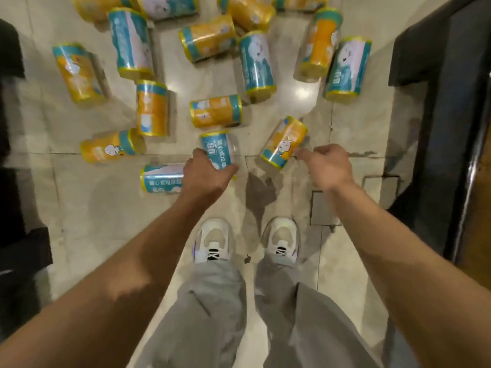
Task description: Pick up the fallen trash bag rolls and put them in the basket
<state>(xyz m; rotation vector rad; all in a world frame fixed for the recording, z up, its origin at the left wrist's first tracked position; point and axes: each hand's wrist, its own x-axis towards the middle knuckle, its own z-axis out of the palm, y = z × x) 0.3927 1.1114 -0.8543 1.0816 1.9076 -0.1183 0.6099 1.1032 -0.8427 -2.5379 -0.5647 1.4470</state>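
Several yellow-and-teal trash bag rolls lie scattered on the pale tiled floor. My left hand grips one teal-faced roll near its lower end. My right hand reaches toward a tilted yellow roll; its fingers are curled and a fingertip touches the roll's lower right side without gripping it. Another roll lies just left of my left hand. No basket is in view.
My two white shoes stand on the floor below my hands, with grey trousers. Dark shelving or furniture lines the right side, and a dark unit the left. A floor hatch sits near my right foot.
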